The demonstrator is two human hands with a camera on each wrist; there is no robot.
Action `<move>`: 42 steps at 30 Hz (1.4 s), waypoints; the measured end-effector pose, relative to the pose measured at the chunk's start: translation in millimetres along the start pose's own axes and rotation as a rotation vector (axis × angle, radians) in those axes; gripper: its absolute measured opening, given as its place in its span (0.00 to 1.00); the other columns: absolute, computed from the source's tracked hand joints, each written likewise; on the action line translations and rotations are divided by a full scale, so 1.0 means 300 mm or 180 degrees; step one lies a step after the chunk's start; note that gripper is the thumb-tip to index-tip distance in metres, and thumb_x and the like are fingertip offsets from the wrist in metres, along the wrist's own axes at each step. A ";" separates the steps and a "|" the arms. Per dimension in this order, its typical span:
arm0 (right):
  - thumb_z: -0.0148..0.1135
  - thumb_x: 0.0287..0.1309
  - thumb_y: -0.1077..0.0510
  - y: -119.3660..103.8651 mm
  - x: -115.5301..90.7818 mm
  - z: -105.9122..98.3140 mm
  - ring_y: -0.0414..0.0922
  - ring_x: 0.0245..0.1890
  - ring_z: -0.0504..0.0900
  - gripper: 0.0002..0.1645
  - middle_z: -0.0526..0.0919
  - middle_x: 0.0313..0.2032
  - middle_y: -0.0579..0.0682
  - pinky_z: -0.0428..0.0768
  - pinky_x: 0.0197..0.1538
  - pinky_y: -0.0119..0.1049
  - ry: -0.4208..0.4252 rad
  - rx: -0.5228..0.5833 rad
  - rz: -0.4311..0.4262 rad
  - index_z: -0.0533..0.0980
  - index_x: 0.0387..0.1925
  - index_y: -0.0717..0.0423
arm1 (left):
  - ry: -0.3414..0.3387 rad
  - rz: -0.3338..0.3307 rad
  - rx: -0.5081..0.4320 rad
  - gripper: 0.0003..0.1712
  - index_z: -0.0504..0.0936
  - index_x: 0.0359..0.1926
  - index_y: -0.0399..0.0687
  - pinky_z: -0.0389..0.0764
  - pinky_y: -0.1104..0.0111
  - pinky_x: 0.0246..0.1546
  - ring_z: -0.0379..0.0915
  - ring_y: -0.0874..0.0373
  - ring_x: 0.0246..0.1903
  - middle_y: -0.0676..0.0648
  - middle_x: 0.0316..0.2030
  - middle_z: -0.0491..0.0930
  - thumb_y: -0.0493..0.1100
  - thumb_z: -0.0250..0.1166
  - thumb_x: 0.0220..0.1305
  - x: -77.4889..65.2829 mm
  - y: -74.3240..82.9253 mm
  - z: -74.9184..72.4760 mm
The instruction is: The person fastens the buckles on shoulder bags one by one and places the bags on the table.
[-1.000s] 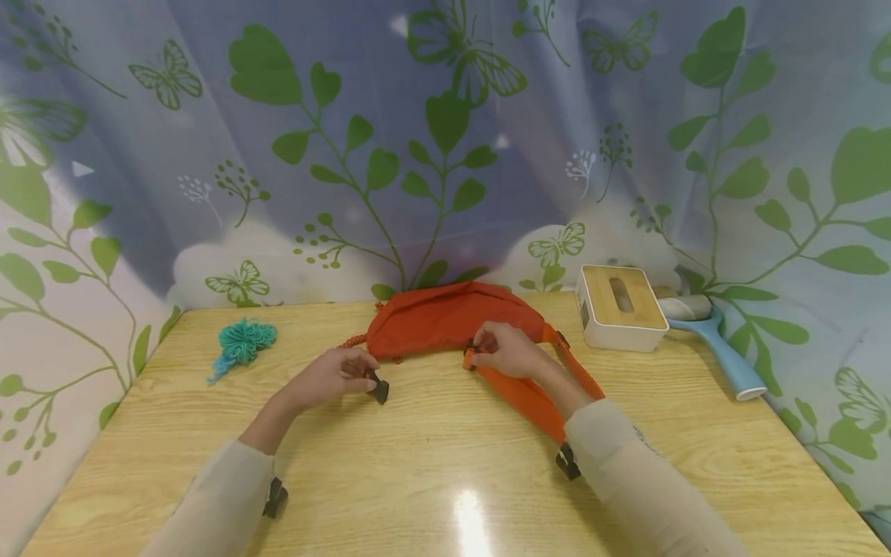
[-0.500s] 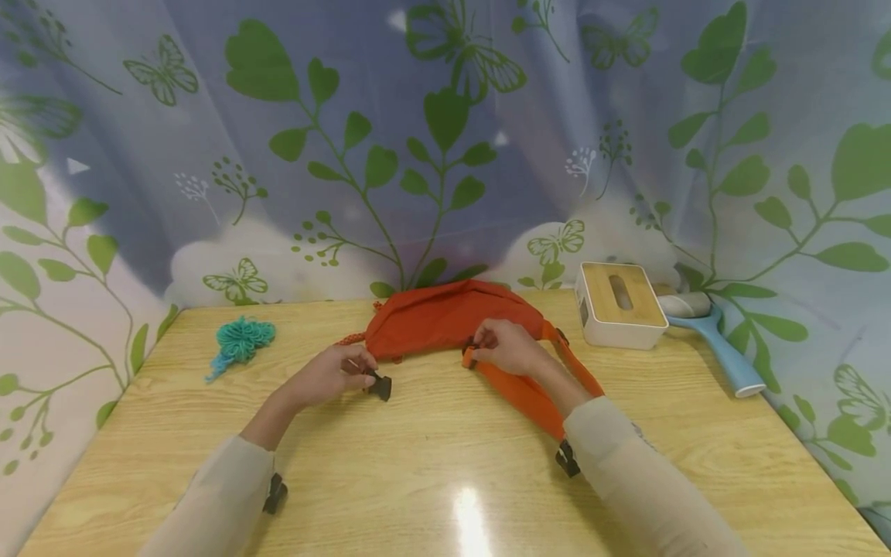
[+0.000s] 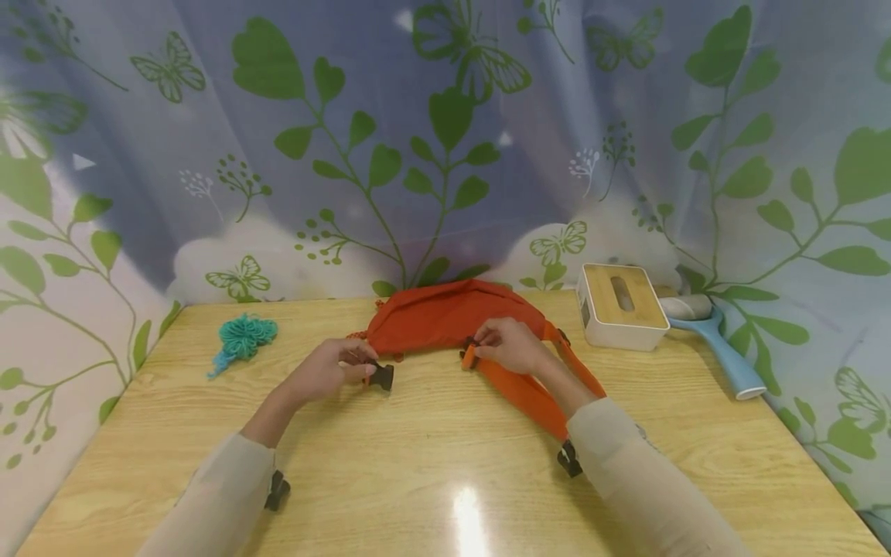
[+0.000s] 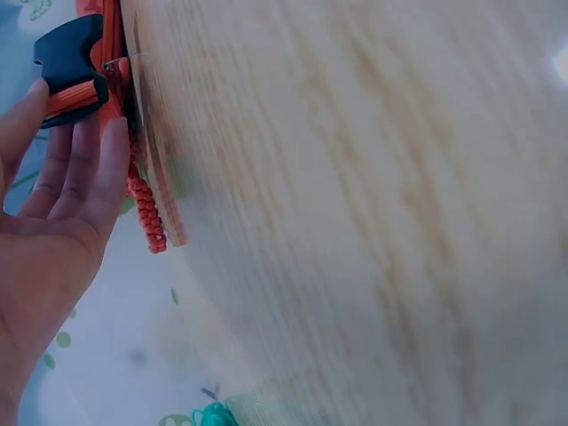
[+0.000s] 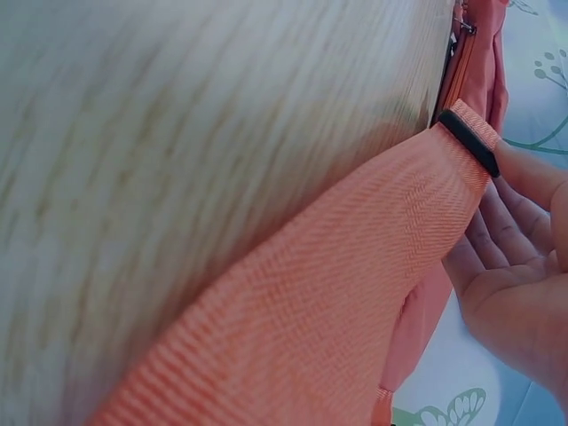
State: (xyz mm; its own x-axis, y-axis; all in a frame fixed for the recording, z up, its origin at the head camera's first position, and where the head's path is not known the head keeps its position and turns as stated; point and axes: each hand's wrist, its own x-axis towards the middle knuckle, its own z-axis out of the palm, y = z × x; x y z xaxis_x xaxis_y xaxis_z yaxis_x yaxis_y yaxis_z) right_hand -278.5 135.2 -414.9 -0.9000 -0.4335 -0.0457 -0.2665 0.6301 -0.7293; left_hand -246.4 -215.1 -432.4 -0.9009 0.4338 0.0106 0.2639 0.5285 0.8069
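A red-orange waist bag [image 3: 455, 313] lies along the back edge of the wooden table. In front of its left end, my left hand [image 3: 327, 375] pinches a black side-release buckle half [image 3: 380, 377] between thumb and fingers. Orange webbing threads through that buckle half [image 4: 69, 58] in the left wrist view. My right hand [image 3: 511, 348] pinches the end of the wide orange strap [image 3: 522, 398] just before the bag's middle. A black strap slider [image 5: 468, 142] sits at that end in the right wrist view, right at the fingertips. The two hands are apart.
A teal yarn bundle [image 3: 245, 338] lies at the back left. At the back right stand a white tissue box with a wooden lid [image 3: 623, 305] and a blue-handled lint roller [image 3: 731, 360]. A leaf-patterned curtain [image 3: 445, 155] hangs behind the table [image 3: 390, 480].
The buckle half in my left hand has turned from pointing downward to lying more sideways, and that hand has risen slightly. My right hand stays nearly where it was, still pinching the strap end.
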 end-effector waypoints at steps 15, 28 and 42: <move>0.67 0.68 0.57 -0.016 -0.005 -0.007 0.52 0.52 0.82 0.12 0.86 0.46 0.49 0.82 0.53 0.48 0.0079 -0.0044 -0.0136 0.83 0.50 0.56 | 0.0144 -0.0039 -0.0437 0.12 0.83 0.52 0.39 0.86 0.55 0.44 0.78 0.44 0.50 0.42 0.48 0.80 0.40 0.65 0.72 0.000 0.017 0.006; 0.66 0.68 0.57 -0.022 -0.002 -0.003 0.51 0.51 0.84 0.13 0.86 0.47 0.49 0.82 0.52 0.48 0.0034 -0.0001 -0.0324 0.84 0.52 0.56 | 0.0171 -0.0064 -0.0623 0.15 0.81 0.55 0.35 0.86 0.54 0.44 0.77 0.44 0.51 0.40 0.49 0.80 0.39 0.65 0.72 0.007 0.028 0.010; 0.65 0.69 0.58 -0.037 -0.003 0.007 0.48 0.49 0.84 0.14 0.86 0.49 0.49 0.83 0.52 0.45 -0.0098 0.0127 -0.0519 0.84 0.53 0.56 | 0.0201 -0.0075 -0.0789 0.15 0.81 0.55 0.34 0.86 0.54 0.45 0.79 0.46 0.47 0.39 0.50 0.81 0.39 0.64 0.72 0.014 0.033 0.015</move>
State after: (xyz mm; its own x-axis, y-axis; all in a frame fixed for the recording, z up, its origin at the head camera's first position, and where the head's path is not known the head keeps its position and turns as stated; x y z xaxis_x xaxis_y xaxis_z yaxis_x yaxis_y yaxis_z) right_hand -274.1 127.3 -408.3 -0.8348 -0.5478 0.0552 -0.3938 0.5239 -0.7552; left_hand -246.0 -204.8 -427.1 -0.9277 0.3728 0.0206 0.1570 0.3395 0.9274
